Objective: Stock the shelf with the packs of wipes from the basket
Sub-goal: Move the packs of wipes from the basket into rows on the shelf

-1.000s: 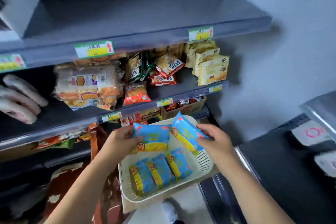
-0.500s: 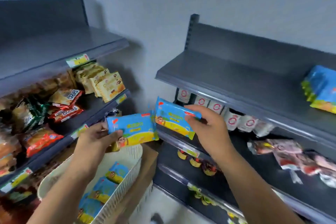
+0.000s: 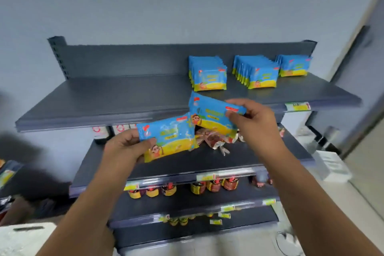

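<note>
Just below the front edge of the top shelf (image 3: 124,97), I hold one pack of wipes in each hand. My left hand (image 3: 126,147) pinches the lower pack (image 3: 168,137) by its left end, and my right hand (image 3: 253,118) pinches the upper pack (image 3: 212,114) near its top right corner. Both packs lie long axis left to right, roughly along the shelf edge. The stocked rows (image 3: 208,75) stand up and to the right, so my right hand is nearer. Half a second ago this shelf was off to my right with the basket under my left hand. Now I face it squarely, and the basket is out of view.
</note>
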Motion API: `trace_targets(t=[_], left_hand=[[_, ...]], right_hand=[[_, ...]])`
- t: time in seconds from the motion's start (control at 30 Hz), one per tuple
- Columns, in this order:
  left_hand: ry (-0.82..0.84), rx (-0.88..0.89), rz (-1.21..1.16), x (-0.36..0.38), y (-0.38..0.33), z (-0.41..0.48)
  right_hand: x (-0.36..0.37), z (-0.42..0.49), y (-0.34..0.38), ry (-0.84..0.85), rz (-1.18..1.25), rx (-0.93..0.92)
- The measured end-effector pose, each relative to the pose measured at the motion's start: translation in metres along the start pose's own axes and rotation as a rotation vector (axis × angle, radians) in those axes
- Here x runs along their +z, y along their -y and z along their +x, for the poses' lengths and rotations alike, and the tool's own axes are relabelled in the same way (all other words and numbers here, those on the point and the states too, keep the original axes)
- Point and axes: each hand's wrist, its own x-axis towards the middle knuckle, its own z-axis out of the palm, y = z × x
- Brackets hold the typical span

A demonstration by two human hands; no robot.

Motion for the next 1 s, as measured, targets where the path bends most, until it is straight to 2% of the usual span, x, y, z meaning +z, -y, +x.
trace_targets(t=[0.17,0.4,0.63,0.73,1.0], left_hand=[[0.159,0.016,-0.006,0.104,-0.003,0.021],[0.271,0.001,-0.041,0.268,-0.012,0.032],[0.252,-0.026,-0.144,0.427,-0.008,0.031],[0.247,0.006,-0.099,0.480,-0.007,0.030],[0.172,0.038,-0.046,0.559,-0.007,0.046]], right_hand=[[-0.095,0.014,-0.015,-0.160,0.007,-0.001],[-0.241,0.041,-0.064,-0.379,0.098,0.040],[-0.367,0.096,-0.096,-0.418,0.076,0.032],[-0.402,0.118,-0.108,-0.442,0.072,0.022],[-0.453,0.163,-0.129,-0.435,0.125,0.009]])
